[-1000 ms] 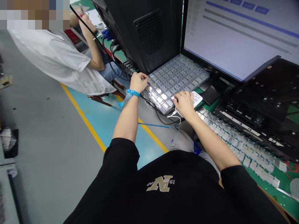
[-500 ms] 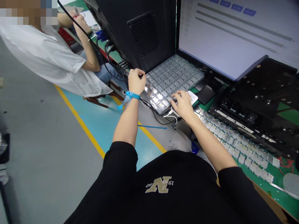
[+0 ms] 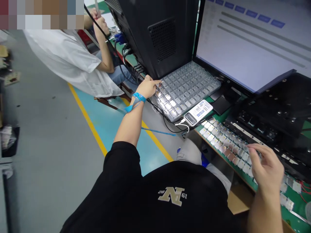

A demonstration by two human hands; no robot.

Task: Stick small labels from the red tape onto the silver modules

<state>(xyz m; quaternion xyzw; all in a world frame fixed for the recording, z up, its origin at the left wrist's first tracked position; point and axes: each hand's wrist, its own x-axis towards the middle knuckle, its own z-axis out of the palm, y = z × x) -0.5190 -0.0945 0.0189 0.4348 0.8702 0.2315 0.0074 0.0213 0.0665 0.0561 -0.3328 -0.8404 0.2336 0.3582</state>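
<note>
My left hand (image 3: 147, 88) is at the left edge of a clear compartment tray (image 3: 190, 85), its index finger stretched onto the tray's upper left cells. Nothing shows in its grasp. Shiny squares sit in the cells along the tray's left side. Out to the right, my right hand (image 3: 268, 166) hovers over rows of small square pieces (image 3: 218, 136), thumb and index finger brought together. Whatever lies between those fingertips is too small and blurred to make out. A white device (image 3: 198, 112) with a white cable lies against the tray's lower right edge.
A black computer case (image 3: 167, 38) and a lit monitor (image 3: 252, 45) stand behind the tray. At right is a black fixture (image 3: 274, 113). Black cables hang by the bench's left edge. A person in a white shirt (image 3: 65, 55) sits at upper left, hands raised.
My right hand has left the white device and moved right to the square pieces. My left index finger now reaches out onto the tray. The camera view has shifted a little.
</note>
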